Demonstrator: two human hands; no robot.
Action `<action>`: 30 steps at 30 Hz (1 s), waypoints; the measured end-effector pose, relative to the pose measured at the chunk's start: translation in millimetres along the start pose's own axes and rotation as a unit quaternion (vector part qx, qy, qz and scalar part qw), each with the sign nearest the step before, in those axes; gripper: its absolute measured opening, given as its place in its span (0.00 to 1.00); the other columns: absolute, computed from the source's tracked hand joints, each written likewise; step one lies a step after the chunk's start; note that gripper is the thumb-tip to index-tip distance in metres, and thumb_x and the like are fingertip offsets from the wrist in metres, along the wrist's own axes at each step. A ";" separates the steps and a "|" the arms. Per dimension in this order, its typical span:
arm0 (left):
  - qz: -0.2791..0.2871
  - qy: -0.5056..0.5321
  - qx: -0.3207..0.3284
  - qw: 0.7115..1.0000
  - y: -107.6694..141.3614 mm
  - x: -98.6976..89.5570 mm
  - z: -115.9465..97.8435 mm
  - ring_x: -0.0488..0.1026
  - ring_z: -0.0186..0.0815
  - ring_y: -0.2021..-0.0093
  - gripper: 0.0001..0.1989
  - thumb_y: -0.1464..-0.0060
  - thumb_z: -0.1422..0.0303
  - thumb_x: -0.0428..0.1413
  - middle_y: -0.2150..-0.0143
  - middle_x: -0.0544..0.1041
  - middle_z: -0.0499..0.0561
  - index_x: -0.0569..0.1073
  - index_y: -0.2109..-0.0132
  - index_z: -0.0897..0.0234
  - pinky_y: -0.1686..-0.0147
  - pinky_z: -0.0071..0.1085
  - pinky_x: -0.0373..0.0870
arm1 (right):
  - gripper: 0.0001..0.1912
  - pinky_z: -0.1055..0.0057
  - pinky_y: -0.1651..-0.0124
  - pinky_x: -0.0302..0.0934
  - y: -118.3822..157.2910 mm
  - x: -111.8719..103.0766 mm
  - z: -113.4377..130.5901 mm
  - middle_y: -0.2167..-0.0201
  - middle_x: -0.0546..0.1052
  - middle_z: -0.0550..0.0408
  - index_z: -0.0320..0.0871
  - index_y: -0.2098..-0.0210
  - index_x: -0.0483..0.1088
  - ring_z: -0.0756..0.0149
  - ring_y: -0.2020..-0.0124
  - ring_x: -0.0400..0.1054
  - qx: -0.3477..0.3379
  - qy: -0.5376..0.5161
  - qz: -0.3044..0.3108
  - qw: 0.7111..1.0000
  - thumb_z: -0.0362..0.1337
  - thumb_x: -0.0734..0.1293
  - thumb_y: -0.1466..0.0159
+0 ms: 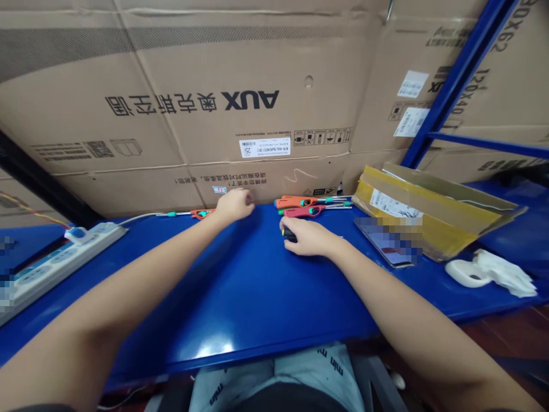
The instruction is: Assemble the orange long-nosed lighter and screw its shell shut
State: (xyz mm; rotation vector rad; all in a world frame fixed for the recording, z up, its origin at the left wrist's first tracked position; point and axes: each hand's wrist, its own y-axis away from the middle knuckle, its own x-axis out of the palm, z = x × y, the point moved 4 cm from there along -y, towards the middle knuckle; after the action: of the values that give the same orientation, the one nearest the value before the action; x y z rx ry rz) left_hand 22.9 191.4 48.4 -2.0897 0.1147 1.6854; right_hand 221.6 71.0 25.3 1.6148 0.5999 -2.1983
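Note:
My left hand [235,206] is closed near the back of the blue table, over the end of an orange lighter [201,214]; what its fingers hold, if anything, is hidden. Fingers wrapped, my right hand [305,236] grips a black object with a yellow end [289,234], just in front of the other lighters. An orange lighter [291,201] and a red lighter [302,212] lie side by side there, their metal tips pointing right.
Cardboard [193,68] stands upright along the back edge. At the left lies a white power strip [64,257]. A phone [386,243], an open yellow-taped box [412,212] and a white tape-like roll [467,273] occupy the right. A blue post [454,86] rises behind.

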 end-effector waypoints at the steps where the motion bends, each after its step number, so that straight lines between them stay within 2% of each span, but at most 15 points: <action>1: 0.013 -0.017 0.002 1.000 7.0 -3.9 16.4 0.76 0.50 0.48 0.14 0.49 0.66 0.55 0.51 0.81 0.58 0.78 0.56 0.63 0.50 0.40 0.72 | 0.12 0.71 0.66 0.54 -0.1 -1.1 -2.2 0.56 0.79 0.52 0.45 0.55 0.66 0.63 0.62 0.72 0.015 0.004 0.006 1.000 0.38 0.65 0.38; 4: 0.051 -0.054 0.007 0.997 27.3 -12.0 63.1 0.76 0.49 0.49 0.14 0.50 0.64 0.54 0.54 0.81 0.54 0.79 0.56 0.60 0.49 0.39 0.72 | 0.12 0.69 0.66 0.54 -0.5 -2.9 -10.6 0.55 0.79 0.48 0.44 0.54 0.66 0.59 0.62 0.73 0.067 0.020 0.013 0.997 0.38 0.64 0.37; 6: 0.067 -0.071 0.010 0.995 38.6 -13.4 86.8 0.75 0.49 0.47 0.18 0.49 0.61 0.53 0.52 0.81 0.54 0.78 0.52 0.59 0.47 0.39 0.71 | 0.11 0.69 0.68 0.53 -1.2 -2.1 -17.7 0.55 0.79 0.46 0.43 0.55 0.67 0.57 0.61 0.74 0.096 0.025 0.011 0.995 0.37 0.64 0.37; 8: 0.074 -0.085 0.006 0.994 46.7 -11.8 103.5 0.74 0.51 0.45 0.23 0.47 0.58 0.52 0.49 0.79 0.57 0.76 0.47 0.61 0.45 0.41 0.69 | 0.10 0.69 0.70 0.51 -2.5 0.0 -26.0 0.58 0.80 0.46 0.43 0.57 0.67 0.56 0.62 0.74 0.119 0.026 0.012 0.993 0.36 0.64 0.38; 11: 0.082 -0.097 0.003 0.992 51.0 -5.1 116.3 0.70 0.53 0.41 0.28 0.45 0.55 0.50 0.43 0.77 0.61 0.73 0.42 0.63 0.42 0.44 0.65 | 0.08 0.69 0.71 0.51 -5.1 0.9 -38.2 0.59 0.80 0.49 0.45 0.59 0.67 0.57 0.62 0.74 0.135 0.021 0.010 0.991 0.36 0.65 0.39; 14: 0.091 -0.099 0.004 0.991 47.6 1.8 120.4 0.67 0.54 0.39 0.28 0.45 0.58 0.49 0.40 0.75 0.61 0.71 0.40 0.63 0.40 0.46 0.63 | 0.07 0.69 0.70 0.52 -5.7 -4.0 -51.4 0.57 0.80 0.50 0.46 0.60 0.67 0.57 0.59 0.74 0.157 0.024 -0.010 0.987 0.35 0.65 0.40; 18: 0.104 -0.100 -0.001 0.990 39.4 5.9 120.8 0.68 0.55 0.41 0.28 0.49 0.61 0.49 0.41 0.75 0.60 0.72 0.41 0.62 0.43 0.47 0.65 | 0.12 0.69 0.70 0.51 -1.3 -13.1 -68.6 0.57 0.79 0.49 0.45 0.60 0.67 0.56 0.60 0.73 0.188 0.035 -0.028 0.981 0.33 0.68 0.44; 23: 0.130 -0.102 -0.005 0.986 33.8 1.6 116.0 0.72 0.55 0.45 0.24 0.51 0.62 0.50 0.47 0.77 0.60 0.74 0.48 0.62 0.50 0.44 0.69 | 0.16 0.69 0.68 0.54 1.8 -17.5 -79.8 0.53 0.78 0.49 0.46 0.56 0.68 0.58 0.59 0.73 0.198 0.031 -0.050 0.978 0.32 0.69 0.44; 30: 0.153 -0.098 0.013 0.983 39.9 -2.5 99.7 0.76 0.51 0.51 0.18 0.48 0.60 0.48 0.54 0.79 0.59 0.71 0.53 0.63 0.59 0.39 0.69 | 0.09 0.69 0.68 0.53 -2.3 -11.6 -83.2 0.57 0.80 0.50 0.45 0.59 0.68 0.58 0.60 0.73 0.209 0.024 -0.075 0.975 0.36 0.67 0.40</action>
State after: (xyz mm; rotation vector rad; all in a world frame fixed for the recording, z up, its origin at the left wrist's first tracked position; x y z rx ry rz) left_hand -81.7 194.2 24.0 -1.9497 0.4123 2.0464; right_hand 291.1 117.0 14.9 1.8819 0.2869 -2.5319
